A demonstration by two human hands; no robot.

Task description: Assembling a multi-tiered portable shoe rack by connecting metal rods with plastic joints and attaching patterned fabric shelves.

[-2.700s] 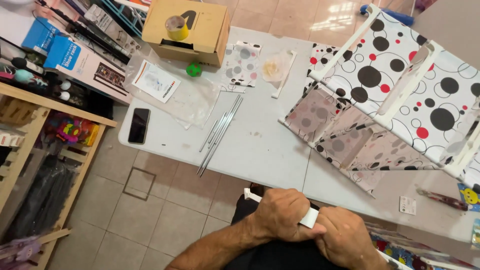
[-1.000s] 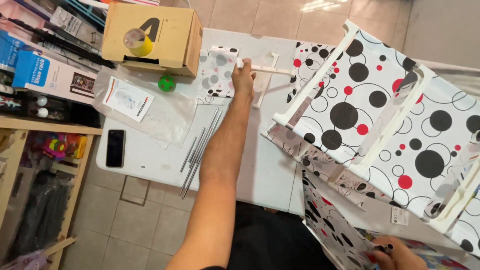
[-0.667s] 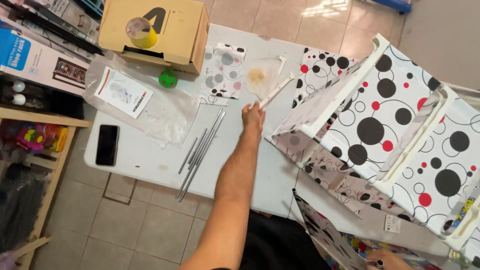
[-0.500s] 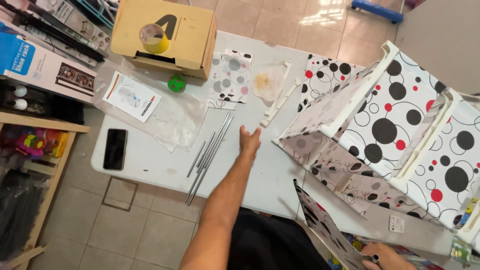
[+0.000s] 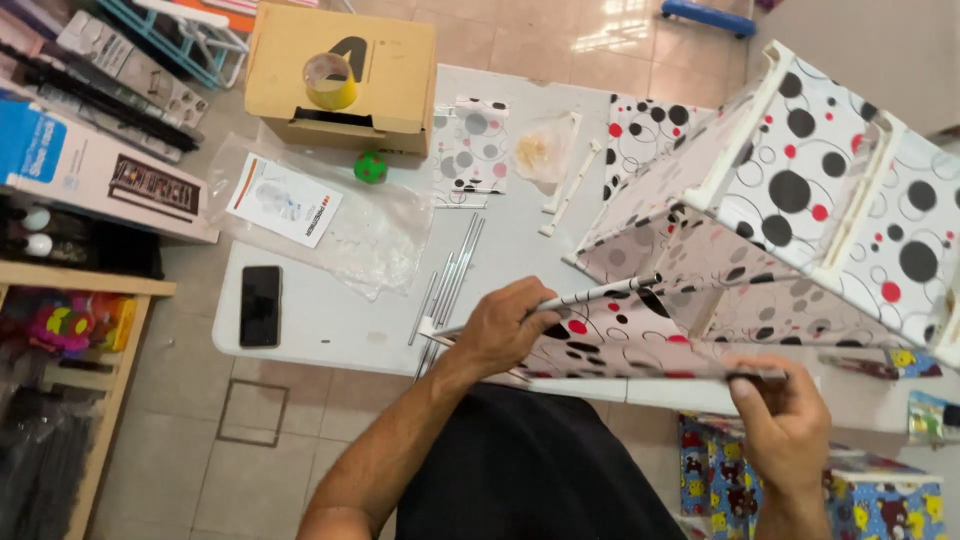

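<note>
My left hand (image 5: 505, 325) is closed around the left end of a flat polka-dot panel (image 5: 620, 345) and a thin white rod (image 5: 600, 292) along its edge. At the panel's right end, my right hand (image 5: 785, 420) pinches the edge. I hold the panel nearly level over the near edge of the white table (image 5: 330, 330). Just behind it stands a white shelf frame covered in the same dotted sheet (image 5: 800, 190), tilted on the table. Several thin metal rods (image 5: 452, 270) lie left of my left hand.
On the far side sit a cardboard box (image 5: 345, 75) with a yellow tape roll (image 5: 330, 80), a green ball (image 5: 370, 167), a plastic bag with a leaflet (image 5: 300, 205), folded dotted sheet (image 5: 470, 145) and white bars (image 5: 570, 185). A black phone (image 5: 260, 305) lies at the left edge.
My left arm, stretched out to the white bars at the far side, has drawn back and now grips the panel's left end. The panel is raised level between both hands.
</note>
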